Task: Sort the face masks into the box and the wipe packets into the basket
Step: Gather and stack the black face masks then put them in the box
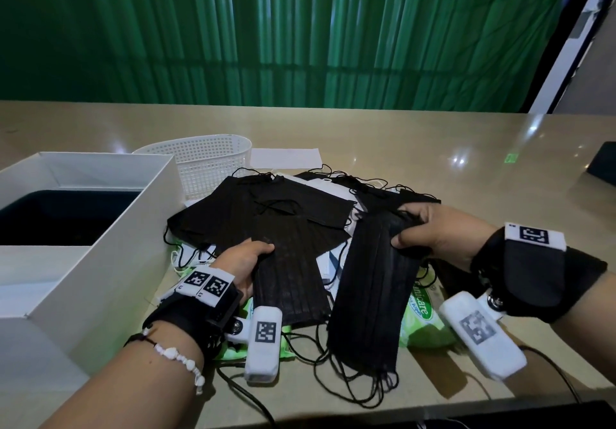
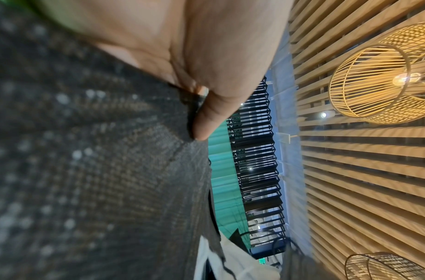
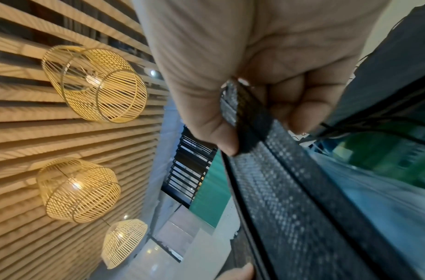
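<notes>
**A:** What have you got hold of?

**B:** A black face mask in each hand. My right hand point(image 1: 433, 235) pinches the top edge of a stack of black masks point(image 1: 370, 292), thumb in front and fingers point(image 3: 300, 121) curled behind. My left hand point(image 1: 240, 265) grips the edge of another black mask point(image 1: 286, 282) lying over the heap on the counter point(image 1: 466, 148).

**A:** How will they handle?

**B:** Light and limp, I reckon; the ear loops point(image 1: 353, 385) dangle and could snag the pile. Best held along a stiff pleated edge.

**A:** And the wipe packets?

**B:** A green wipe packet point(image 1: 423, 315) lies under the right-hand stack, another green packet point(image 1: 286, 345) under my left wrist.

**A:** The containers?

**B:** The white box point(image 1: 110, 228) stands to my left, dark inside; I can't tell what's in it. The white basket point(image 1: 213, 158) sits behind it, its inside hidden from me.
</notes>
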Demonstrator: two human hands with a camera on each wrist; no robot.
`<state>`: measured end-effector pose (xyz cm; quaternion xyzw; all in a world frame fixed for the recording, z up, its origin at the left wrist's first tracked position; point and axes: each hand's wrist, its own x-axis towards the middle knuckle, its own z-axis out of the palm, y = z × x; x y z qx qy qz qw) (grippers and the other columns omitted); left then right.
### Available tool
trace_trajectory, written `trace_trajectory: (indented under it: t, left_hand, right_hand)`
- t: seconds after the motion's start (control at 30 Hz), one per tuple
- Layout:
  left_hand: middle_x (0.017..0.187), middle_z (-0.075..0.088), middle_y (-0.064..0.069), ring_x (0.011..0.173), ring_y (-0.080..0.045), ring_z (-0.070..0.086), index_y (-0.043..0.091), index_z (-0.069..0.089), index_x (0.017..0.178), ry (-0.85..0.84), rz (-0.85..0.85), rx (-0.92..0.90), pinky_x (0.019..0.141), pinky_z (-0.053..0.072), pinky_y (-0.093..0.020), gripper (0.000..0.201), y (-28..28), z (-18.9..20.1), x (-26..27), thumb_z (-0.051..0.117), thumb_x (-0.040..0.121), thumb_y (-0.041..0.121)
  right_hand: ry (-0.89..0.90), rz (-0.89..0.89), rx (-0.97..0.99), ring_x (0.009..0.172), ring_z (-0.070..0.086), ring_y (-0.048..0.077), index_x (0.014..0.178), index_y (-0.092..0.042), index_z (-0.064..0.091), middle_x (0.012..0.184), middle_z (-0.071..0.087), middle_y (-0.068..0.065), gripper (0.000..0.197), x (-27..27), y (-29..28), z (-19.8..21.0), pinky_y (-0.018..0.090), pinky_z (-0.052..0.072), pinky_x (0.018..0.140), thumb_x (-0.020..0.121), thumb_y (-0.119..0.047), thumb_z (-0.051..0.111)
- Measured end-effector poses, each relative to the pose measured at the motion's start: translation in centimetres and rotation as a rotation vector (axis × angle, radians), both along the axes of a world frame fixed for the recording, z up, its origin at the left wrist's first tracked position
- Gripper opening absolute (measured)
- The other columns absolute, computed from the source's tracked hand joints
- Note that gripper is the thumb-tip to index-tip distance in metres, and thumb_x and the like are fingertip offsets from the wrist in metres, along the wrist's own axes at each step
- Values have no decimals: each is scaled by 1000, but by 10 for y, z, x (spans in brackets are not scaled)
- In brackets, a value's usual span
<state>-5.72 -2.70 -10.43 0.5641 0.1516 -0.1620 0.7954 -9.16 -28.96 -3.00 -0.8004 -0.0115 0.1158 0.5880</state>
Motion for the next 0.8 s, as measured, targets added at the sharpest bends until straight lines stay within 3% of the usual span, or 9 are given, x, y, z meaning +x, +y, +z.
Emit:
trace_trajectory:
  t: [0.1,0.17,0.27,0.43,0.53,0.63,0.77,0.8]
  left_hand:
    - [96,63,-17,79,-27,64,5,47,131,1,8,-3,59,58,-39,38,1,-1,0,48,93,3]
    - [92,63,-16,78,-27,63,4,50,124,-7,2,4,61,57,-37,31,1,0,-1,47,93,3]
    - [89,62,-15,76,-26,62,6,53,115,-12,6,0,58,57,-34,23,1,1,-2,46,93,2]
    - [87,62,-16,76,-26,61,7,56,102,-9,-6,-19,56,57,-35,14,1,5,-5,44,94,2]
    - [89,64,-13,78,-24,63,10,57,106,-39,-65,-41,59,58,-34,17,1,11,-10,42,97,8]
    - [94,65,-12,80,-23,63,13,57,115,-81,-118,-45,64,58,-34,23,-1,22,-14,41,99,16]
    - [117,63,-18,89,-27,63,9,51,130,-80,-116,-131,73,55,-43,37,-5,35,-16,44,98,26]
    - [115,64,-17,88,-26,64,8,53,129,-70,-118,-148,74,55,-42,38,-5,38,-16,43,98,29]
  right_hand:
    - [-106,-35,147,53,61,14,80,-10,59,64,64,4,24,6,-1,12,20,51,51,63,5,67]
    - [-165,-69,202,55,63,13,84,-9,59,65,66,3,24,10,-1,19,21,53,54,67,7,66]
    - [-194,-69,289,59,65,10,89,-6,59,66,68,0,23,14,3,30,17,52,53,81,13,50]
    - [-189,31,378,67,67,12,95,-11,60,75,69,0,25,16,18,47,23,54,63,81,8,50]
    - [-176,79,441,70,68,15,102,-11,58,81,70,3,33,20,30,55,27,56,67,72,2,56]
    - [-170,81,492,65,67,15,96,-14,52,78,69,4,26,27,42,57,26,57,60,80,6,52]
    - [-154,52,548,63,66,16,94,-14,48,78,66,6,25,37,56,51,27,56,59,86,10,47]
    - [-140,33,554,62,66,16,94,-14,47,78,66,7,26,40,59,47,28,56,58,87,11,45]
